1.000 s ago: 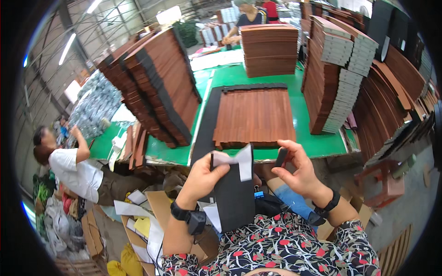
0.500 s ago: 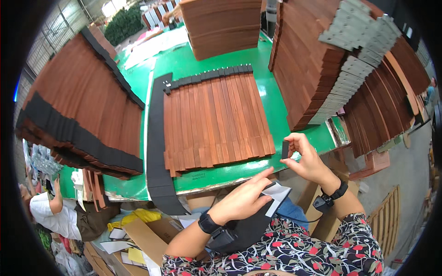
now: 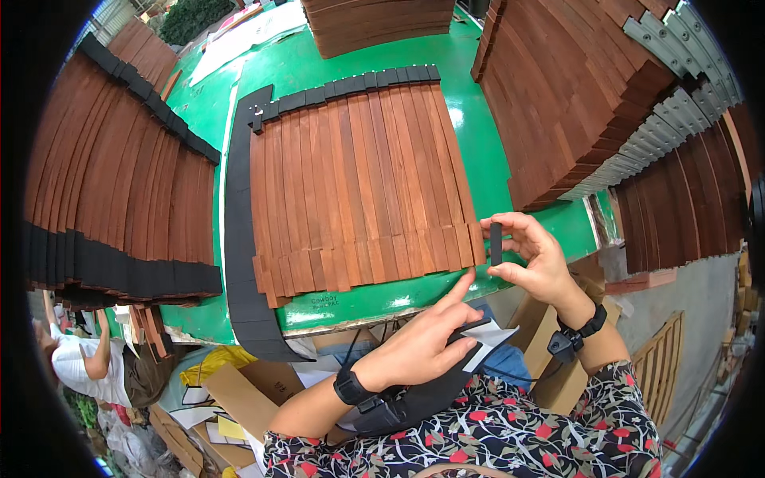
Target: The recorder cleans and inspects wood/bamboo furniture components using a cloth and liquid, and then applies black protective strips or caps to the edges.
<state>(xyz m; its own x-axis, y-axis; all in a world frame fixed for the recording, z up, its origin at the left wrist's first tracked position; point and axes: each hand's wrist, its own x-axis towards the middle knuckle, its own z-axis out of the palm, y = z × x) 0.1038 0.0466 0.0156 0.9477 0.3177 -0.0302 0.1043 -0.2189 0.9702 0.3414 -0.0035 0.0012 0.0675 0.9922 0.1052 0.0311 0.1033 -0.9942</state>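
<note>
On the green table (image 3: 472, 119), a row of brown slats (image 3: 362, 183) filled more of the view than half a second earlier. Below, a cardboard box (image 3: 231, 392) contained papers (image 3: 231, 429). A black-and-white sheet (image 3: 488, 342) was grasped by the left hand (image 3: 424, 346), forefinger extended toward the slats; the right hand (image 3: 535, 259) pinched a small black strip (image 3: 496, 243) beside their near right corner.

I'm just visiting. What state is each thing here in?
Right hand, pinching the small black strip
Left hand, holding the black sheet, index finger extended
Black sheet, white side partly showing
Wooden slats, side by side; far ends black-covered, near ends bare
Long black band, beside the slats, running past the green table's near edge
Left stack, ends black-covered
</note>
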